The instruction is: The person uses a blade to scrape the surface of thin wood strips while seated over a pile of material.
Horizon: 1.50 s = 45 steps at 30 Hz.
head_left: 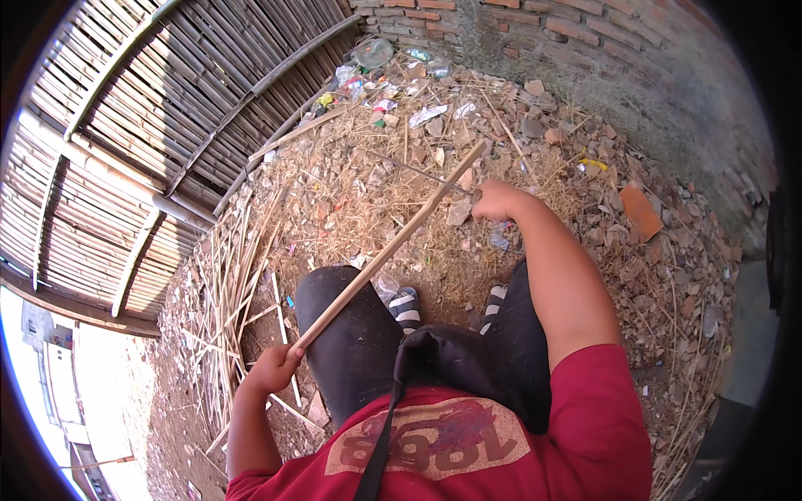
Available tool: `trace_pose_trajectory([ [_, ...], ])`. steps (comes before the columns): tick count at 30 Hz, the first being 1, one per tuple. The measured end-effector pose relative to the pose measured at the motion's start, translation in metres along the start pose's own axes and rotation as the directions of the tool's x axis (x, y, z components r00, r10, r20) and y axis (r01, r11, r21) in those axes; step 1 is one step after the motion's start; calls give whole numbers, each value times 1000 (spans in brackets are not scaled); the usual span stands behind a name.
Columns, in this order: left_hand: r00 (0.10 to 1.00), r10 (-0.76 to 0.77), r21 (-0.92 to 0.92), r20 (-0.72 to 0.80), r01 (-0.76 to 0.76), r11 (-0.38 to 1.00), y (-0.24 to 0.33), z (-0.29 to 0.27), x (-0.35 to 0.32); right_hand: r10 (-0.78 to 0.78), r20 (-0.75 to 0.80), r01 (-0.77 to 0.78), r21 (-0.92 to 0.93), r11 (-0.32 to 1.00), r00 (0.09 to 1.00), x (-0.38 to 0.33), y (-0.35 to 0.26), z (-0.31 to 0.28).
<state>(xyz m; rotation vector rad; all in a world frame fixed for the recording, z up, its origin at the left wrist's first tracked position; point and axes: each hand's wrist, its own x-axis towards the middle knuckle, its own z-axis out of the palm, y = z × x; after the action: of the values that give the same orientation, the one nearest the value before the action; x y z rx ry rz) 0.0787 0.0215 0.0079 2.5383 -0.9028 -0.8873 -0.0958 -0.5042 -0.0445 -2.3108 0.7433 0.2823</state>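
A long, pale bamboo strip (pixel 391 245) slants from lower left to upper right across my raised knee. My left hand (pixel 274 368) is closed round its lower end. Near the strip's upper end, my right hand (pixel 501 202) grips the handle end of a thin, dark knife (pixel 415 170). Its narrow blade points left and crosses the strip close to the tip. Whether the edge bites into the strip, I cannot tell. Most of the handle is hidden in my fist.
Several split bamboo strips (pixel 238 292) lie heaped at my left. Rubble, straw and litter cover the ground ahead, with an orange tile piece (pixel 641 213) at the right. A bamboo-slat wall (pixel 192 92) stands left, a brick wall (pixel 576 50) at the back and right.
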Motion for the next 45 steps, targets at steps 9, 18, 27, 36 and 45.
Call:
trace_pose_trajectory([
  [9, 995, -2, -104, 100, 13, 994, -27, 8, 12, -16, 163, -37, 311, 950, 987, -4, -3, 12],
  [18, 989, -73, -194, 125, 97, 976, -46, 22, 12, -220, -63, 207, -163, 965, 973, -42, -70, 12],
  [27, 1000, 11, -31, -10, -11, 999, -29, 16, 4, -18, -252, 27, 32, 999, 968, -3, -6, 5],
  [36, 983, -90, -153, 161, 115, 982, -28, 9, 22, 12, -144, -5, 46, 999, 990, 10, 5, 16],
  [45, 999, 22, -26, 44, -21, 999, -39, 20, 12, -142, -183, 128, -87, 988, 973, -8, -47, 23],
])
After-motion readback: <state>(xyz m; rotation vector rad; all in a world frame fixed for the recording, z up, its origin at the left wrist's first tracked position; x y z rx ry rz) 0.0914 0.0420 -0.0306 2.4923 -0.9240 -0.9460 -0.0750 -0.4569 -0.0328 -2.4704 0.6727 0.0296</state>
